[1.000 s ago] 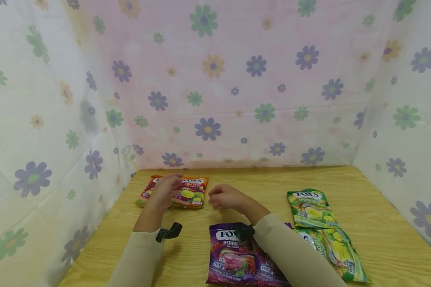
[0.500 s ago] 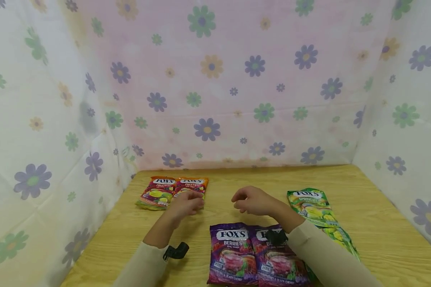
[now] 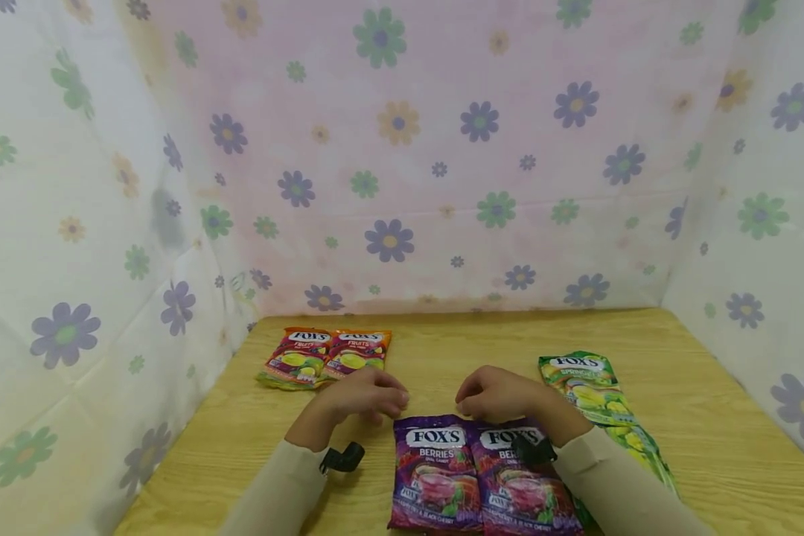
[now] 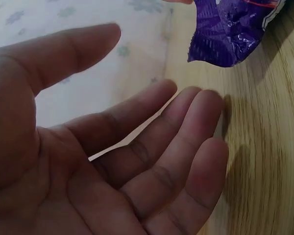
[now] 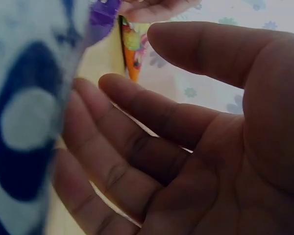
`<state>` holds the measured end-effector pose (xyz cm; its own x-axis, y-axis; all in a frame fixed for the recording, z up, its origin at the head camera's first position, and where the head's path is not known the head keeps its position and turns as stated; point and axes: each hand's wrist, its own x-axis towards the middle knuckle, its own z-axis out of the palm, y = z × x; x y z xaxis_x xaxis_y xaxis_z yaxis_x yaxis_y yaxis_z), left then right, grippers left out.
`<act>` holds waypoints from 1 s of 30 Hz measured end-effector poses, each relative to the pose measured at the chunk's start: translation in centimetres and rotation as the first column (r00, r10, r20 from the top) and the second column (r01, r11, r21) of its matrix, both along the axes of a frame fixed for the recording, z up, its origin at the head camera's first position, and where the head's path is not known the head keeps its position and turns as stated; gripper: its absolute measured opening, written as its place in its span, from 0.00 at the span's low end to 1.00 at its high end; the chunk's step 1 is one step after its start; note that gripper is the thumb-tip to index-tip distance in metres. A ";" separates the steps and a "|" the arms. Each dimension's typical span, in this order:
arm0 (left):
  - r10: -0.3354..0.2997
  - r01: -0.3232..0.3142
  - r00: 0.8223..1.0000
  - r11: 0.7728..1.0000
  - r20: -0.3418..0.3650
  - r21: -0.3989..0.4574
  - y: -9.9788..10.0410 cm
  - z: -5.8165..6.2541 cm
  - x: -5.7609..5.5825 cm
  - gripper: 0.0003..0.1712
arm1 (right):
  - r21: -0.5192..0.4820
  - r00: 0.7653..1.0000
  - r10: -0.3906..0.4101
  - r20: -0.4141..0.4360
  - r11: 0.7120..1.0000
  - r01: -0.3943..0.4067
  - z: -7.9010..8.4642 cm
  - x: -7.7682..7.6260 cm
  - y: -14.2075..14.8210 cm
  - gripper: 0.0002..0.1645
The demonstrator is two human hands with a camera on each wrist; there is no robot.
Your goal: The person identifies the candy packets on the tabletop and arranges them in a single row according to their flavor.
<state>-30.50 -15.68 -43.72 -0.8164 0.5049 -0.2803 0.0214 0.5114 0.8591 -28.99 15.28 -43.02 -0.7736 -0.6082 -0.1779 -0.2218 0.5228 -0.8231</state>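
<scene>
Two purple candy bags lie side by side at the near middle of the table: a left berries bag (image 3: pixel 435 473) and a right berries bag (image 3: pixel 522 484). My left hand (image 3: pixel 362 398) hovers off the top left corner of the left bag, fingers relaxed and holding nothing. Over the top edge of the right bag is my right hand (image 3: pixel 505 398), its forearm covering part of that bag. In the left wrist view the left palm (image 4: pixel 137 161) faces a purple bag corner (image 4: pixel 225 34), apart from it. The right wrist view shows loosely bent fingers (image 5: pixel 127 142) holding nothing, beside a blurred bag front (image 5: pixel 29 117).
Two orange fruits candy bags (image 3: pixel 301 357) lie at the back left of the wooden table (image 3: pixel 469 335). Green candy bags (image 3: pixel 583 387) lie on the right, partly behind the right arm. Flowered cloth (image 3: pixel 429 149) encloses the back and sides.
Both hands have left the orange bags and come nearer, to the top of the purple bags. The right hand has also moved right. The bags look unmoved.
</scene>
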 end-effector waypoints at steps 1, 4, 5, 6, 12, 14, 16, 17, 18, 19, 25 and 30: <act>-0.014 0.014 1.000 1.000 0.003 -0.004 0.1 -0.1 -0.1 0.22 | 0.007 1.000 0.007 -0.009 1.000 -0.007 -0.1 0.0 -0.1 0.17; -0.055 0.055 0.998 0.998 0.015 -0.019 0.2 -0.3 -0.4 0.19 | 0.043 0.997 0.022 -0.080 0.999 -0.019 -0.5 0.1 -0.2 0.14; -0.068 0.069 0.997 0.997 0.020 -0.024 0.1 -0.3 -0.4 0.18 | 0.048 0.995 0.028 -0.094 0.999 -0.023 -0.6 0.1 -0.3 0.13; -0.081 0.082 0.996 0.996 0.021 -0.030 0.1 -0.4 -0.5 0.17 | 0.054 0.994 0.034 -0.107 0.998 -0.028 -0.7 0.1 -0.3 0.12; -0.145 0.146 0.989 0.987 0.010 -0.068 -0.1 -0.8 -0.5 0.10 | 0.102 0.987 0.064 -0.148 0.994 -0.049 -0.8 0.3 -0.6 0.09; -0.152 0.151 0.988 0.985 0.003 -0.079 -0.1 -1.0 -0.5 0.08 | 0.118 0.985 0.068 -0.159 0.992 -0.049 -0.8 0.4 -0.7 0.09; -0.146 0.145 0.989 0.986 -0.005 -0.085 -0.1 -1.1 -0.4 0.07 | 0.126 0.984 0.067 -0.166 0.991 -0.046 -0.7 0.5 -0.8 0.09; -0.143 0.141 0.990 0.986 -0.008 -0.087 -0.1 -1.1 -0.4 0.06 | 0.128 0.984 0.065 -0.166 0.991 -0.044 -0.6 0.5 -0.9 0.10; -0.142 0.141 0.990 0.986 -0.010 -0.089 -0.1 -1.1 -0.4 0.06 | 0.129 0.984 0.063 -0.167 0.991 -0.041 -0.6 0.5 -0.9 0.10; -0.140 0.139 0.990 0.986 -0.009 -0.089 -0.1 -1.1 -0.4 0.06 | 0.129 0.984 0.060 -0.166 0.991 -0.039 -0.6 0.5 -1.0 0.10; -0.150 0.150 0.989 0.987 0.001 -0.062 0.0 -0.4 0.1 0.08 | 0.112 0.988 0.054 -0.142 0.993 -0.038 -0.7 0.6 -1.1 0.07; -0.158 0.159 0.987 0.987 0.020 -0.032 -0.1 -0.3 0.1 0.08 | 0.081 0.990 0.053 -0.131 0.996 -0.043 -0.8 0.6 -1.2 0.03</act>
<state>-30.43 -15.77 -44.02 -0.7215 0.6177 -0.3130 0.0894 0.5313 0.8424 -28.39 14.09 -43.85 -0.7636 -0.6337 -0.1239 -0.3527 0.5700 -0.7421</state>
